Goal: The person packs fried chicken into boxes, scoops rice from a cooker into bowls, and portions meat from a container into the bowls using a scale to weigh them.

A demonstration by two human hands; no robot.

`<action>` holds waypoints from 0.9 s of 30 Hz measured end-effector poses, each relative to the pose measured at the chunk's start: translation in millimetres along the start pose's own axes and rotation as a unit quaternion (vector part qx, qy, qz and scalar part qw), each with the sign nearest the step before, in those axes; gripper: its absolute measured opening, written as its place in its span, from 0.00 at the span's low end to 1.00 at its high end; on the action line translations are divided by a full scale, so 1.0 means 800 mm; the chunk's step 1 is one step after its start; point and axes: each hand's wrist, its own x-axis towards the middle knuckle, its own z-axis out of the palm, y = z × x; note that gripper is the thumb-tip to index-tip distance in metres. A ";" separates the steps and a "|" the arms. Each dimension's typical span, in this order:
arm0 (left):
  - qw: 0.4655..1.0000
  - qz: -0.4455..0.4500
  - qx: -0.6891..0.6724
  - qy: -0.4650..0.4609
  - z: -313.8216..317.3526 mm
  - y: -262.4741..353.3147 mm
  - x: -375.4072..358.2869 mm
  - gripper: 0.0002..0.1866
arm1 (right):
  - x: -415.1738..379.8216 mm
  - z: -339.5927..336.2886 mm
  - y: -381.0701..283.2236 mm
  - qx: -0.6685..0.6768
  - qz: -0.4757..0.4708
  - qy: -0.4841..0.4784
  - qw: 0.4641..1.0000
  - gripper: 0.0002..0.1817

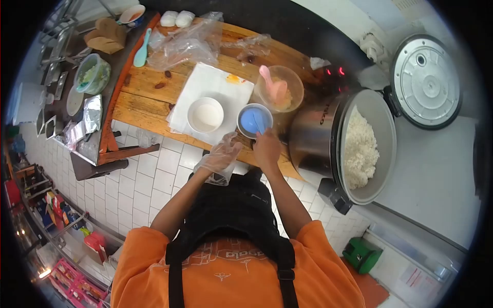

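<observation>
My right hand (268,149), bare, is closed on the handle of a blue spoon (252,120), whose broad end lies inside a small white bowl. Just left of that bowl is my left hand (222,155) in a clear plastic glove, its fingers near the table edge; what they hold, if anything, I cannot make out. A white bowl (205,115) with white contents stands on white paper (191,88). Behind the small bowl, a clear round tub (295,88) holds a pink spoon (275,87) and some yellowish food.
On the right stands a large cooker (314,136) with white rice (361,151), its round lid (427,81) raised. Plastic bags (192,43) and a turquoise spatula (142,50) lie at the back left. A side table holds a tub of greens (93,74) and a foil packet (92,114).
</observation>
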 end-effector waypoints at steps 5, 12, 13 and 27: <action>0.988 0.077 0.052 0.123 0.019 -0.002 0.018 0.20 | -0.032 -0.088 0.003 0.141 -0.043 -0.020 0.989 0.13; 0.958 -0.100 -0.230 0.140 -0.106 0.278 0.120 0.31 | -0.032 -0.412 0.144 0.126 0.089 0.026 0.988 0.18; 0.968 -0.026 -0.186 0.169 -0.083 0.297 0.136 0.33 | 0.009 -0.407 0.194 0.042 0.100 0.016 0.994 0.22; 0.947 0.213 0.025 0.240 0.052 0.385 0.136 0.29 | 0.184 -0.283 0.313 -0.046 -0.028 -0.343 0.938 0.43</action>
